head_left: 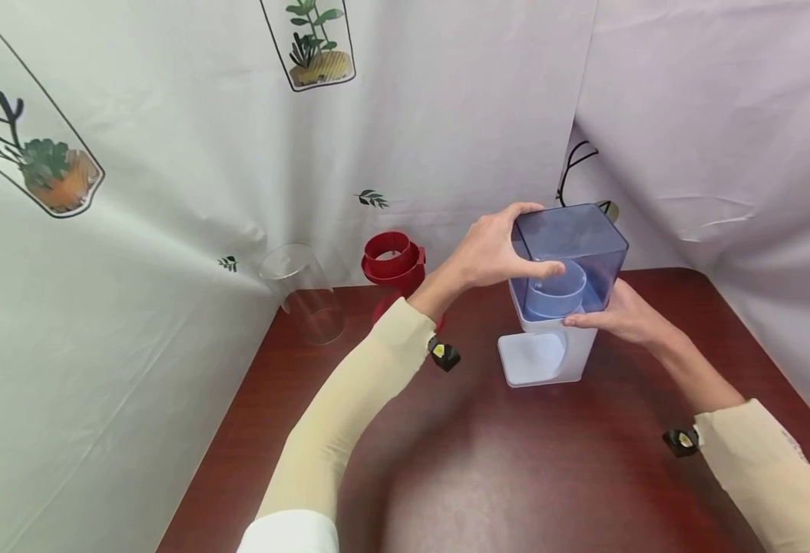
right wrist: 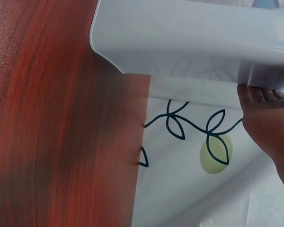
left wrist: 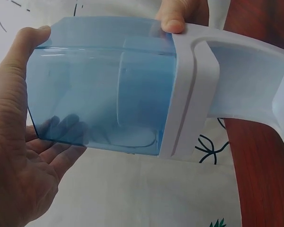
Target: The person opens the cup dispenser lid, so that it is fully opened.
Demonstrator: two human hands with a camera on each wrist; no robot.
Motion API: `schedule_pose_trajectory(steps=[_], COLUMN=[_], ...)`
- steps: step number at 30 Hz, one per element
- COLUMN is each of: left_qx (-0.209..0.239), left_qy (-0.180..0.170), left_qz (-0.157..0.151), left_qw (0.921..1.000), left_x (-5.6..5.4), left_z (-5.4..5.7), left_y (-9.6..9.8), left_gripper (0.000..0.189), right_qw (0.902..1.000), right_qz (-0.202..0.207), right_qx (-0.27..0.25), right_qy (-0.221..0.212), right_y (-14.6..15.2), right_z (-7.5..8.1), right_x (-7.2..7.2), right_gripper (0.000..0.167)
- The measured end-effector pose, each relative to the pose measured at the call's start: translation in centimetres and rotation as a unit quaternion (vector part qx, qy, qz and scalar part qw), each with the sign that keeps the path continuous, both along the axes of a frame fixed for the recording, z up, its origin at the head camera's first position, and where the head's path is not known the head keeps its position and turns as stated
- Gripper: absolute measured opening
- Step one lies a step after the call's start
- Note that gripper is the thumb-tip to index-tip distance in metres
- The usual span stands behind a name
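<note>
A translucent blue box-shaped cover [head_left: 573,230] sits on top of a white stand [head_left: 532,359] toward the back right of the table. Through its walls shows a lighter blue round cylinder [head_left: 558,299]. My left hand [head_left: 494,247] grips the cover from the left, thumb on the near face and fingers round the far side. In the left wrist view the cover's open end meets the white rim [left wrist: 184,94] of the stand. My right hand [head_left: 629,313] holds the upper part of the stand from the right, its thumb at the front rim. Its fingers [right wrist: 255,97] reach behind the white body.
To the left at the back stands a clear cylinder [head_left: 294,265]. Beside it is a red ringed part [head_left: 392,266], its lower portion partly behind my left forearm. A white curtain [head_left: 446,115] with plant prints hangs round the dark red table [head_left: 501,468].
</note>
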State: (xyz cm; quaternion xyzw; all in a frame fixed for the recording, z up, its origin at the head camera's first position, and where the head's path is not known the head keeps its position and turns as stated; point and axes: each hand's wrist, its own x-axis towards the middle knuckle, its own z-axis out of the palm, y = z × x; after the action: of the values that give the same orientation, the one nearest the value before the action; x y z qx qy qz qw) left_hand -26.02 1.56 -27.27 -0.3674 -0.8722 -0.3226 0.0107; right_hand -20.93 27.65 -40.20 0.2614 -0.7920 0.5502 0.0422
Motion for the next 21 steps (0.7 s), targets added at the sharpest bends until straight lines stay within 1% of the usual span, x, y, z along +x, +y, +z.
schedule_pose_trajectory(steps=[6, 10, 16, 21], left_qx=[-0.012, -0.014, 0.001, 0.004], left_qy=[-0.004, -0.005, -0.009, 0.004], left_qz=[0.006, 0.007, -0.008, -0.016], left_qw=[0.9999, 0.9999, 0.9999, 0.9999], left_x=[-0.52, -0.65, -0.31, 0.14], left_z=[0.21, 0.33, 0.16, -0.08], left_y=[-0.02, -0.1, -0.21, -0.33], left_gripper=[0.093, 0.092, 0.094, 0.095], right_qw=[0.9999, 0.9998, 0.9999, 0.9999], right_qz=[-0.004, -0.004, -0.003, 0.007], right_qx=[-0.012, -0.016, -0.013, -0.007], right_qy=[-0.009, -0.01, -0.005, -0.002], right_y=[-0.28, -0.38, -0.25, -0.12], right_z=[-0.1, -0.04, -0.07, -0.1], right_x=[-0.23, -0.27, -0.12, 0.04], right_gripper=[0.087, 0.088, 0.087, 0.085])
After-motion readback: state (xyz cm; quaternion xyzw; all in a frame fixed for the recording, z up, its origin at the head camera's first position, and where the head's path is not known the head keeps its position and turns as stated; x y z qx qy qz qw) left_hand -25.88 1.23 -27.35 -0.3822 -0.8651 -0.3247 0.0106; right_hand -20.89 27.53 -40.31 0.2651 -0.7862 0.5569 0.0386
